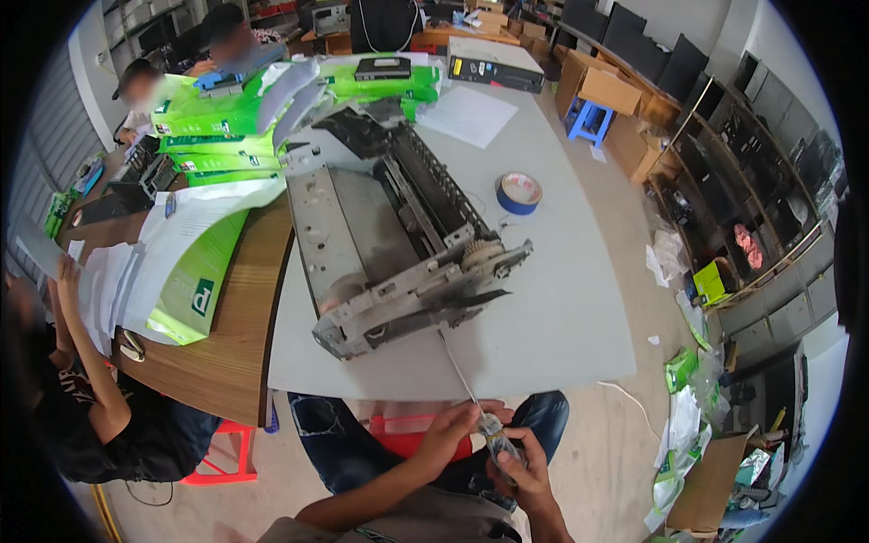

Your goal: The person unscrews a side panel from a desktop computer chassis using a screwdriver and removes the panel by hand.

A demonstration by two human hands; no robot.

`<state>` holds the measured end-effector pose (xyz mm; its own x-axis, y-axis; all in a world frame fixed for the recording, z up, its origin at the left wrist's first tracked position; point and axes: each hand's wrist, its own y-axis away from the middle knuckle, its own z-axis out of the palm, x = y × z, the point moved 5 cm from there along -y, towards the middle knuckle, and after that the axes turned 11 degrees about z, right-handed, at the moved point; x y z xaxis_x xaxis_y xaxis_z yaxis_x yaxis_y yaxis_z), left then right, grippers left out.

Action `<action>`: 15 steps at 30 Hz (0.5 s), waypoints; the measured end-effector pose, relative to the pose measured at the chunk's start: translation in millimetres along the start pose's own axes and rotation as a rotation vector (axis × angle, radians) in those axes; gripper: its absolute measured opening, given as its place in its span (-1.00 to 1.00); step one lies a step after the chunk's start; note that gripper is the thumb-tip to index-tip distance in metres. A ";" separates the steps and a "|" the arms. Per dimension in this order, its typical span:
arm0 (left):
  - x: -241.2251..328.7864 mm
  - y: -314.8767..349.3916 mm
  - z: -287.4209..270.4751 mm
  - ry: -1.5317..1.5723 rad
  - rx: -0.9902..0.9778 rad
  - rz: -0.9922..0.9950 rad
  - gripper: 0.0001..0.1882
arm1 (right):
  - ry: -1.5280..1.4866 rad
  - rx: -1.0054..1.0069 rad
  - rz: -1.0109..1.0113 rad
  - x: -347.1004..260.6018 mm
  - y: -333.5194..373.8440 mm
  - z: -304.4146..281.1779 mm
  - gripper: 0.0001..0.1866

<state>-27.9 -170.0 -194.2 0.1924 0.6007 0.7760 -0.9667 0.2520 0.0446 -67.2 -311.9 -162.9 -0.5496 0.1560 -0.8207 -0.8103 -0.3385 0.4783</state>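
Observation:
On the grey table (570,299) in front of me lies a dusty grey metal machine frame (348,217), with gears and a black slotted strip, like a stripped printer chassis. Below its near edge, over my lap, I hold a long-shafted screwdriver (460,368) whose tip points up toward the frame. My right hand (532,475) is closed round its clear-looking handle. My left hand (448,439) is closed at the top of the handle, where the shaft begins. The fingers partly cover the handle.
A roll of tape (520,193) and a white paper sheet (468,116) lie right of the frame. Green paper packs (217,149) are stacked at the left. A person's arm (95,371) handles papers at the brown table. A desktop computer case (495,63) stands far back.

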 end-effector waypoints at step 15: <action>90.5 -29.9 -20.7 -0.080 0.227 0.272 -0.57 | 0.029 0.057 -0.047 -9.0 -3.5 7.0 -0.68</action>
<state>21.9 -107.5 -138.3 -0.0826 0.5588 0.8252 -0.9952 -0.0897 -0.0388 -60.8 -305.6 -155.0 -0.5052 0.1432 -0.8511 -0.8459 -0.2777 0.4554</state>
